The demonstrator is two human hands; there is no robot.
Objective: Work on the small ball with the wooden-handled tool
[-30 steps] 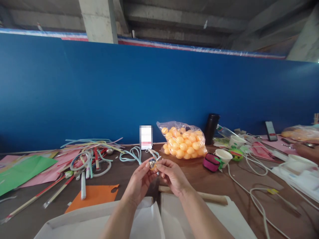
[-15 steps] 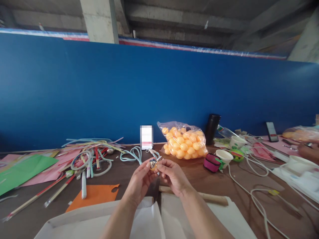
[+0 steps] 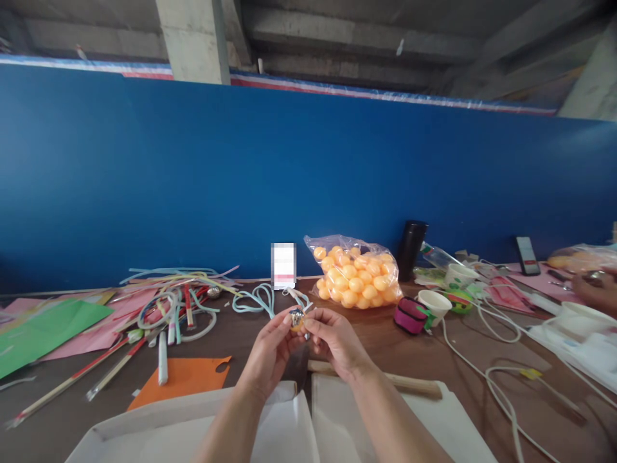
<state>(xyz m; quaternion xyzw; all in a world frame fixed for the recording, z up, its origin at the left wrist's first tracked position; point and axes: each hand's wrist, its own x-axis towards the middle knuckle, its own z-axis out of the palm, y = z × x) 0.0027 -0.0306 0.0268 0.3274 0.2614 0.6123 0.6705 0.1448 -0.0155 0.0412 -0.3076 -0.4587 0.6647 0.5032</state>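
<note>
Both my hands are raised together over the brown table (image 3: 270,337). My left hand (image 3: 270,352) and my right hand (image 3: 335,342) pinch one small orange ball (image 3: 295,319) between their fingertips; the ball bears a dark, shiny patch on its front. Under my forearms lies an open white cardboard box (image 3: 202,418). A wooden stick (image 3: 409,384) lies across the table just behind the box. Beyond my hands stands a clear plastic bag of orange balls (image 3: 355,273).
Coloured strips, tubes and pens (image 3: 173,302) clutter the left, with green paper (image 3: 43,328) and an orange sheet (image 3: 183,379). White cables (image 3: 491,360), paper cups (image 3: 434,301), a pink pouch (image 3: 409,315) and a black flask (image 3: 409,249) sit right. Another person's hand (image 3: 595,289) is at far right. A blue wall (image 3: 241,173) backs the table.
None of note at my hands; they stay pinched on the ball. The other person's hand at the far right has shifted slightly.
</note>
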